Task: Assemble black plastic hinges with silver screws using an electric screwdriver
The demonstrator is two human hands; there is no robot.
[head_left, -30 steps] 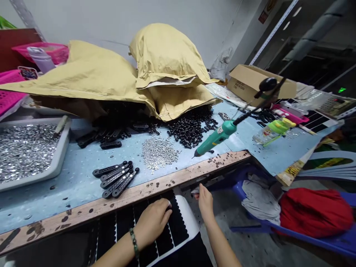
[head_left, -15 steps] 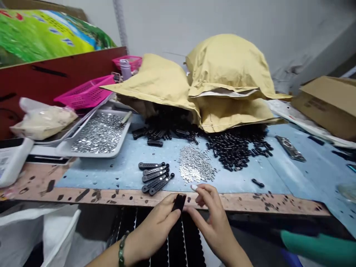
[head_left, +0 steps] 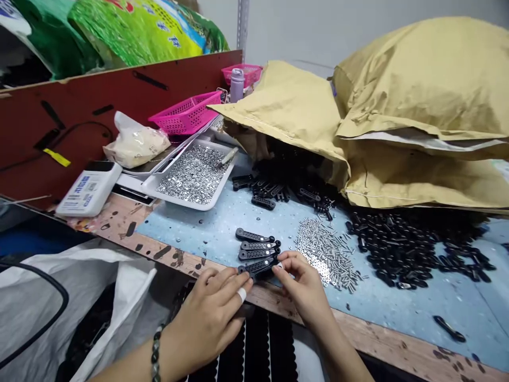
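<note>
My right hand (head_left: 302, 286) pinches the right end of a black perforated plastic bar (head_left: 258, 268), which lies at the near end of a small stack of similar bars (head_left: 256, 248). My left hand (head_left: 210, 313), with a white-taped finger and a beaded bracelet, rests with its fingertips against the bar's near edge. Just right of my right hand lies a pile of small silver screws (head_left: 326, 252). A black scalloped felt strip (head_left: 256, 345) runs below the table edge under my hands.
A heap of black plastic parts (head_left: 413, 249) lies under large kraft paper bags (head_left: 417, 111) on the blue mat (head_left: 397, 313). Further left stand a tray of silver washers (head_left: 194, 175), a pink basket (head_left: 186, 113) and a white woven sack (head_left: 75, 297).
The view has swung left. My hands have moved from the black felt strip at the table edge onto the bars, and no strip shows between my fingers now.
</note>
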